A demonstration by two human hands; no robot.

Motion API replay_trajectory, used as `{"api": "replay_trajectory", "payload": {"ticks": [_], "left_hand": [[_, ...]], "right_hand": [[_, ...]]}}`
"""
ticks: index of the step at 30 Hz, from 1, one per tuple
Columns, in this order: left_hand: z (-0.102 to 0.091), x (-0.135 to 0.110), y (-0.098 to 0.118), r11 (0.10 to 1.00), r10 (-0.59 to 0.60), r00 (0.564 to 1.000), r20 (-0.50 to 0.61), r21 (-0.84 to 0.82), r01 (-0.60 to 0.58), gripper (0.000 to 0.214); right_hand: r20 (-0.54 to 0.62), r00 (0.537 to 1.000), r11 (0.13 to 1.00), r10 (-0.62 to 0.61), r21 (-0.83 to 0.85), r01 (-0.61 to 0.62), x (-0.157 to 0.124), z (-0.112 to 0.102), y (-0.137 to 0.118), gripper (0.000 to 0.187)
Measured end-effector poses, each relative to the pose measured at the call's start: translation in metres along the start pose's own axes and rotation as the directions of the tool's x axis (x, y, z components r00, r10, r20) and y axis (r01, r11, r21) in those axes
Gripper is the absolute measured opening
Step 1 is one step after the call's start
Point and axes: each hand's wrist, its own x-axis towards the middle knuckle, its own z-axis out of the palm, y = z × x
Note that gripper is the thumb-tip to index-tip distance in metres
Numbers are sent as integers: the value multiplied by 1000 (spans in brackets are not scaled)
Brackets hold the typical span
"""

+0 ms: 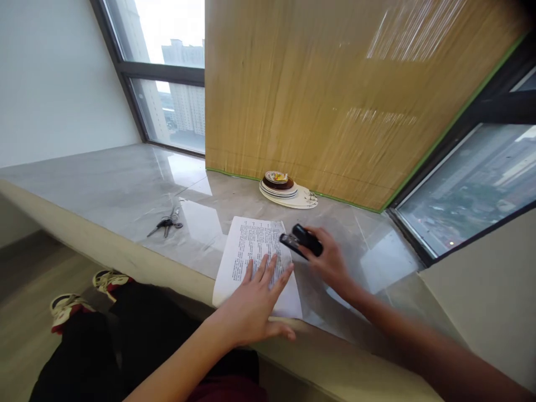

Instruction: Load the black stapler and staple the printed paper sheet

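Observation:
A sheaf of printed paper (245, 245) lies on the grey marble sill, its near edge by the sill's front. My left hand (255, 304) rests over its lower part, fingers spread and the thumb pointing right. To the right of the paper, my right hand (324, 259) is closed around a black stapler (307, 240). The stapler's jaws are apart and point left, close to the paper's right edge near its upper corner. Whether the jaws touch the paper I cannot tell. How many sheets there are is also unclear.
A bunch of keys (166, 223) lies left of the paper. Beyond it, stacked plates (280, 190) sit partly on a pale oval mat (305, 200) against a bamboo blind (293, 89). The sill's front edge (176, 279) runs just before my legs.

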Motion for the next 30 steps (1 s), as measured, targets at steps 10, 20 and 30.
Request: {"api": "replay_trajectory", "payload": {"ticks": [10, 20, 30], "left_hand": [[-19, -20, -54, 969, -235, 886, -401, -29, 244, 35], [-1, 8, -100, 983, -177, 927, -332, -18, 181, 31], [2, 52, -100, 980, -146, 962, -232, -164, 109, 39]], "right_hand": [[196, 975, 980, -105, 187, 68, 41, 99, -17, 41], [152, 987, 997, 49, 44, -56, 6, 15, 42, 42], [520, 854, 857, -31, 453, -245, 23, 5, 52, 57]]}}
